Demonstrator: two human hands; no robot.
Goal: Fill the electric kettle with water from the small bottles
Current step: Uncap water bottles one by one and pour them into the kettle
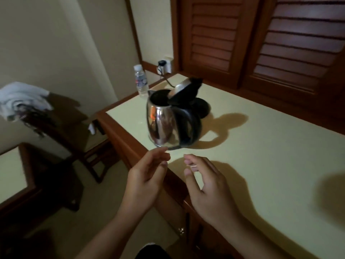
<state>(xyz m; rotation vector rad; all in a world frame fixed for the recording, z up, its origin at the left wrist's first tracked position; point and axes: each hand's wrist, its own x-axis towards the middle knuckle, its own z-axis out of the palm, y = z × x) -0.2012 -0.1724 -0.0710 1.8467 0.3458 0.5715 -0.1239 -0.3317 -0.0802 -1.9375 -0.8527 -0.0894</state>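
Note:
A steel electric kettle (164,124) with a black handle stands on the cream table top (261,146), off its base, with its lid (182,88) tipped up and open. Behind it at the table's far left corner stands one small clear water bottle (141,80), upright with its cap on. My left hand (147,176) hovers just before the kettle with loosely curled fingers and holds nothing. My right hand (205,186) hovers beside it over the table's front edge, fingers relaxed and empty.
The kettle's round black base (202,107) sits behind the kettle, its cord running to a wall socket (164,67). A wooden chair (61,124) with white cloth (22,100) stands to the left. Louvred wooden doors (261,43) back the table.

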